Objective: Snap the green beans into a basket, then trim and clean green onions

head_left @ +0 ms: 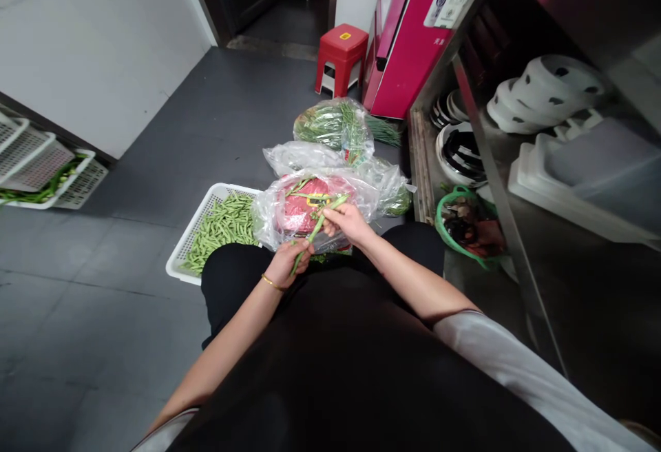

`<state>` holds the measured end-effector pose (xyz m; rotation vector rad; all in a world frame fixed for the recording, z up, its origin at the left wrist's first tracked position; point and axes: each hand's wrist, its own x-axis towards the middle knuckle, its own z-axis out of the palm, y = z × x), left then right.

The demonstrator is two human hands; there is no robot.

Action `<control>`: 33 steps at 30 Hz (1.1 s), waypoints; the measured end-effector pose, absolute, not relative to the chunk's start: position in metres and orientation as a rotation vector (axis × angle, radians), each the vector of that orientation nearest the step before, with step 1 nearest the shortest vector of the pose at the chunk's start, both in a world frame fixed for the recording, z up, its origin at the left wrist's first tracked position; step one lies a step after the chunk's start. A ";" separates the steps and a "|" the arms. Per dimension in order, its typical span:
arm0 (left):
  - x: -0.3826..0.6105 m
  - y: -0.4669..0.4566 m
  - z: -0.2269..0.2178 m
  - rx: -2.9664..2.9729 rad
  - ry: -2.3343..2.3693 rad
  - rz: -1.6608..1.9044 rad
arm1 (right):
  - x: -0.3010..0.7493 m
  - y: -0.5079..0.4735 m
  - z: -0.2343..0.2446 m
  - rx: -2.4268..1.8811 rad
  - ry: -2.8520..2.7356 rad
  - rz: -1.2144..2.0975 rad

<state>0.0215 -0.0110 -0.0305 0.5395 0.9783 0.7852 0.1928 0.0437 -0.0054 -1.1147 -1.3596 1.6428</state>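
Observation:
In the head view my left hand [290,262] is closed round green beans, low in front of my lap. My right hand [347,222] pinches a green bean [316,229] that slants down towards the left fingers. Another bean tip sticks out beyond the right fingertips. Both hands are just over a clear plastic bag [264,214] spread on a red stool-like surface [294,212], where a few loose beans lie. To the left, a white basket [178,259] holds many short green bean pieces [222,228].
Bagged greens [323,125] lie on the floor ahead, with a red stool [342,52] behind. At right are a metal shelf [516,252] with white containers and a green basket [441,221]. Stacked white crates [77,180] stand at far left.

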 end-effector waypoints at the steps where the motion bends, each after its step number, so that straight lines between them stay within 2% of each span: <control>1: 0.022 -0.009 -0.036 0.535 1.085 0.816 | 0.191 0.036 -0.001 -1.080 -1.523 1.526; 3: 0.023 -0.006 -0.046 0.509 1.261 0.877 | 0.186 0.023 0.004 -0.963 -1.804 1.372; 4: 0.023 -0.004 -0.049 0.497 1.305 0.896 | 0.183 0.018 0.004 -0.922 -1.861 1.394; 9: 0.024 -0.004 -0.040 0.554 1.189 0.819 | 0.177 0.023 -0.025 -1.084 -1.360 2.000; 15: 0.024 -0.006 -0.027 0.713 1.133 0.697 | 0.189 0.034 -0.032 -1.071 -1.475 2.096; 18: 0.017 -0.003 -0.022 0.743 1.058 0.703 | 0.191 0.035 -0.027 -0.956 -1.286 2.147; 23: 0.012 -0.004 -0.014 0.698 0.890 0.620 | 0.193 0.040 -0.031 -1.037 -0.965 1.968; 26: 0.016 -0.004 -0.021 0.633 0.899 0.621 | 0.194 0.037 -0.025 -1.118 -1.169 1.867; 31: 0.022 0.002 -0.041 0.337 1.244 0.821 | 0.182 0.015 -0.007 -1.131 -1.722 1.354; 33: 0.022 0.002 -0.041 0.279 1.272 0.831 | 0.177 0.010 -0.010 -1.117 -1.760 1.446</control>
